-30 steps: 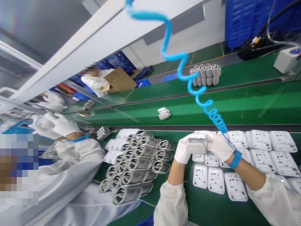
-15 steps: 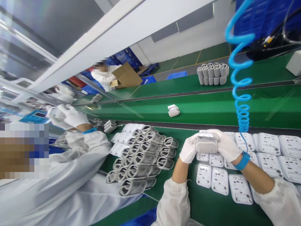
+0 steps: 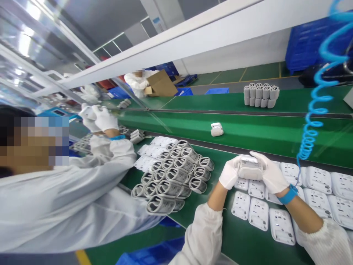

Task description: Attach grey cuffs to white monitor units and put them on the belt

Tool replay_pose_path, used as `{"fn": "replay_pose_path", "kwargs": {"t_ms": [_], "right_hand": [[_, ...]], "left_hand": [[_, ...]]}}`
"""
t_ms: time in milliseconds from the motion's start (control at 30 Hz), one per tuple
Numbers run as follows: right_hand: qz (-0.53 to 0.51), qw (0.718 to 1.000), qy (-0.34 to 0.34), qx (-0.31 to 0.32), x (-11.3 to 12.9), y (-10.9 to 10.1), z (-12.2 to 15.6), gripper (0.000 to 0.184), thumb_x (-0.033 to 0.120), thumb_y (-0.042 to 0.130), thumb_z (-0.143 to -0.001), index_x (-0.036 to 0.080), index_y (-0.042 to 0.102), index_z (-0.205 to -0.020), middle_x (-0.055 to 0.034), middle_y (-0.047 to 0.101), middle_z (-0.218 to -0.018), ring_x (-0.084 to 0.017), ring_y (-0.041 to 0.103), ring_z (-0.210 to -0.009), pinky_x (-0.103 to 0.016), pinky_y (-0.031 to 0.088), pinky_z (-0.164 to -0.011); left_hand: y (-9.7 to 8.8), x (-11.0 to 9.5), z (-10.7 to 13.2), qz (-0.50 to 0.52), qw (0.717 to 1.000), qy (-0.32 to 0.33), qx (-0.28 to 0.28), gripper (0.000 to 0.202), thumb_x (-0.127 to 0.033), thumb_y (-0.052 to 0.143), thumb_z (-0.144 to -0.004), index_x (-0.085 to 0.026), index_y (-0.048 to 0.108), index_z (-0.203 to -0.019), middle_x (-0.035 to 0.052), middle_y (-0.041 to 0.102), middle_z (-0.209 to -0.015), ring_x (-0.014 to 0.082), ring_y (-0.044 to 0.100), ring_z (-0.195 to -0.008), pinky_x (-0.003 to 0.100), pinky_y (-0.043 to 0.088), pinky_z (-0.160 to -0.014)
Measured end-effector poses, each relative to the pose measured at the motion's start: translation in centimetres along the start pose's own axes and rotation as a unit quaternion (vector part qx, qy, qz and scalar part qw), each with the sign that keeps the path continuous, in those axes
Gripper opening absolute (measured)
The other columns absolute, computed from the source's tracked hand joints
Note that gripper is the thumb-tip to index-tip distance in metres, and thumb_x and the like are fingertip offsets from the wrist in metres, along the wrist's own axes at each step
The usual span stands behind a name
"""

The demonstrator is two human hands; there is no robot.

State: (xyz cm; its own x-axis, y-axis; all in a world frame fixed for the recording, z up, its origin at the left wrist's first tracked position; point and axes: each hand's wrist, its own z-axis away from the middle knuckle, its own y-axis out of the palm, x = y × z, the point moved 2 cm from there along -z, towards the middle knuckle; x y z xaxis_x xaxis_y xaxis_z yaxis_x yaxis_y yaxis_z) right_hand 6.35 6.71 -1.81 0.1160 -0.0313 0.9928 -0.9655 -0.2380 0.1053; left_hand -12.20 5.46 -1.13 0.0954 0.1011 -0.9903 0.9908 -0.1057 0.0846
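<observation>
Over the green desk [image 3: 242, 243], at 4 o'clock from frame centre, hazards rank as follows; rows of white housings [image 3: 278, 226] lie directly beneath the left hand [image 3: 230, 173] and right hand [image 3: 271, 176], so a slip would likely drop the white unit [image 3: 250, 168] onto them; the coiled blue cord [image 3: 310, 132], descending from 2 o'clock to the wrist strap [image 3: 289, 194], could snag and jerk the right hand. Unit held clear of the desk; left grip closed on its 9 o'clock end, right grip closed over its 3 o'clock end; small, rounded corners, pale plastic; face detail blurred.
</observation>
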Motion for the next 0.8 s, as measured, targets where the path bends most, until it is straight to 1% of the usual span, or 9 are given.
{"fn": "replay_pose_path", "kwargs": {"t_ms": [67, 167, 233, 300, 400, 533, 600, 700, 800], "right_hand": [[0.008, 1.000, 0.001, 0.004, -0.1, -0.1, 0.1, 0.075, 0.045, 0.092, -0.081, 0.021, 0.068, -0.148, -0.0144, 0.061, -0.157, -0.038, 0.055, -0.150, -0.054, 0.042, -0.130], [0.030, 0.999, -0.005, -0.009, -0.3, -0.3, 0.0, 0.077, 0.047, 0.089, -0.083, 0.022, 0.065, -0.152, -0.0127, 0.058, -0.161, -0.036, 0.054, -0.151, -0.054, 0.039, -0.132], [0.052, 0.998, -0.013, -0.031, -0.5, -0.5, -0.1, 0.074, 0.048, 0.087, -0.085, 0.020, 0.066, -0.150, -0.0141, 0.059, -0.160, -0.036, 0.054, -0.151, -0.054, 0.038, -0.133], [0.074, 0.996, -0.021, -0.039, -0.7, -0.8, -0.2, 0.071, 0.050, 0.085, -0.087, 0.019, 0.067, -0.148, -0.0152, 0.062, -0.157, -0.037, 0.056, -0.149, -0.055, 0.038, -0.132], [0.105, 0.994, -0.037, -0.023, -0.6, -1.2, -0.4, 0.067, 0.051, 0.085, -0.087, 0.020, 0.069, -0.144, -0.0153, 0.066, -0.152, -0.037, 0.060, -0.145, -0.056, 0.041, -0.130], [0.127, 0.991, -0.040, -0.014, -0.5, -1.6, -0.7, 0.065, 0.053, 0.086, -0.086, 0.021, 0.070, -0.140, -0.0155, 0.069, -0.147, -0.039, 0.064, -0.139, -0.059, 0.044, -0.127], [0.130, 0.991, -0.031, -0.025, -0.6, -1.7, -1.0, 0.066, 0.053, 0.086, -0.086, 0.021, 0.069, -0.141, -0.0153, 0.068, -0.149, -0.039, 0.062, -0.141, -0.060, 0.043, -0.128], [0.102, 0.994, -0.001, -0.039, -1.0, -1.5, -1.2, 0.067, 0.057, 0.079, -0.091, 0.020, 0.066, -0.145, -0.0154, 0.064, -0.155, -0.038, 0.057, -0.147, -0.061, 0.038, -0.131], [0.012, 0.999, 0.052, 0.000, -1.0, -0.6, -1.0, 0.064, 0.063, 0.064, -0.100, 0.021, 0.062, -0.148, -0.0151, 0.061, -0.158, -0.036, 0.058, -0.147, -0.062, 0.043, -0.127]], "left_hand": [[0.2, -0.1, 0.1, 0.014, 1.000, 0.006, 0.006, 0.059, -0.062, 0.083, -0.086, -0.016, 0.080, -0.123, 0.0171, 0.078, -0.132, 0.0364, 0.071, -0.129, 0.048, 0.051, -0.119], [0.4, 0.7, -0.2, 0.039, 0.999, 0.015, 0.008, 0.062, -0.059, 0.086, -0.084, -0.016, 0.078, -0.127, 0.0181, 0.076, -0.137, 0.0375, 0.068, -0.135, 0.049, 0.049, -0.121], [0.6, 1.4, -0.5, 0.063, 0.998, 0.007, -0.004, 0.060, -0.056, 0.086, -0.084, -0.016, 0.078, -0.128, 0.0185, 0.075, -0.139, 0.0379, 0.067, -0.135, 0.050, 0.049, -0.121], [0.8, 1.9, -0.8, 0.077, 0.997, -0.012, -0.019, 0.051, -0.050, 0.084, -0.087, -0.015, 0.079, -0.124, 0.0181, 0.076, -0.136, 0.0376, 0.069, -0.133, 0.050, 0.049, -0.120], [0.9, 2.2, -1.2, 0.077, 0.997, -0.023, -0.021, 0.041, -0.043, 0.082, -0.089, -0.016, 0.082, -0.120, 0.0155, 0.079, -0.130, 0.0361, 0.070, -0.130, 0.049, 0.049, -0.120], [1.3, 2.5, -1.5, 0.115, 0.993, -0.018, -0.016, 0.039, -0.040, 0.088, -0.083, -0.017, 0.083, -0.115, 0.0140, 0.080, -0.126, 0.0354, 0.071, -0.126, 0.049, 0.050, -0.118], [1.7, 3.0, -1.6, 0.177, 0.983, -0.039, -0.044, 0.046, -0.038, 0.092, -0.078, -0.017, 0.082, -0.118, 0.0147, 0.080, -0.126, 0.0358, 0.072, -0.124, 0.049, 0.051, -0.116], [2.4, 3.9, -1.7, 0.263, 0.956, -0.062, -0.112, 0.074, -0.036, 0.099, -0.070, -0.018, 0.073, -0.136, 0.0154, 0.078, -0.130, 0.0346, 0.073, -0.122, 0.050, 0.052, -0.116], [2.9, 4.2, -1.7, 0.304, 0.936, -0.066, -0.168, 0.085, -0.041, 0.097, -0.071, -0.019, 0.064, -0.147, 0.0146, 0.076, -0.132, 0.0322, 0.074, -0.119, 0.049, 0.056, -0.111]]}}
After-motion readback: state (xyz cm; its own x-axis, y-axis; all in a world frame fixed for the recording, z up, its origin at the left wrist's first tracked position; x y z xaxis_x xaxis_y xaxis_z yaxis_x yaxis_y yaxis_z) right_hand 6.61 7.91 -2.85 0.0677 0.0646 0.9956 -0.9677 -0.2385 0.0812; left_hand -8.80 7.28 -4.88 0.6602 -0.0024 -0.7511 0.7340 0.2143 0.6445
